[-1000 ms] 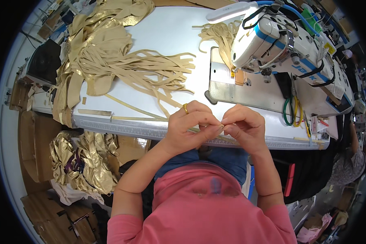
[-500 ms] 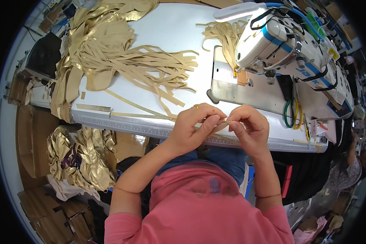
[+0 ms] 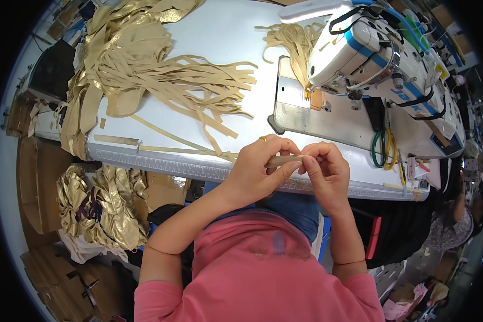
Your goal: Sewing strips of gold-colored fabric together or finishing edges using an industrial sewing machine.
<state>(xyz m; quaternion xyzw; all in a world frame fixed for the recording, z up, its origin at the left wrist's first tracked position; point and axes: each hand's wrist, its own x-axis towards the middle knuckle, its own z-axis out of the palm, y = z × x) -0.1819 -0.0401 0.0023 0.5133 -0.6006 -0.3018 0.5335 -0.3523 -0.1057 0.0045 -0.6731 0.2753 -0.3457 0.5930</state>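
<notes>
A beige fabric strip (image 3: 282, 160) is pinched between my two hands, just above the table's front edge. My left hand (image 3: 260, 169), with a ring on one finger, is closed on its left part. The fingertips of my right hand (image 3: 326, 170) are pressed together on its right end. Where the strip runs inside the left palm is hidden. Behind the left hand lies a pile of loose beige strips (image 3: 198, 91), joined to gold and beige fabric pieces (image 3: 129, 48).
A white sewing machine (image 3: 359, 53) stands at the right, with more beige strips (image 3: 292, 40) behind its plate. Green- and yellow-handled scissors (image 3: 385, 145) lie near it. A ruler tape (image 3: 198, 170) runs along the table's edge. Gold fabric (image 3: 112, 209) is heaped below left.
The strip between my hands now shows a broader, flatter face. My fingers have shifted slightly on it, and the whole view has moved a little.
</notes>
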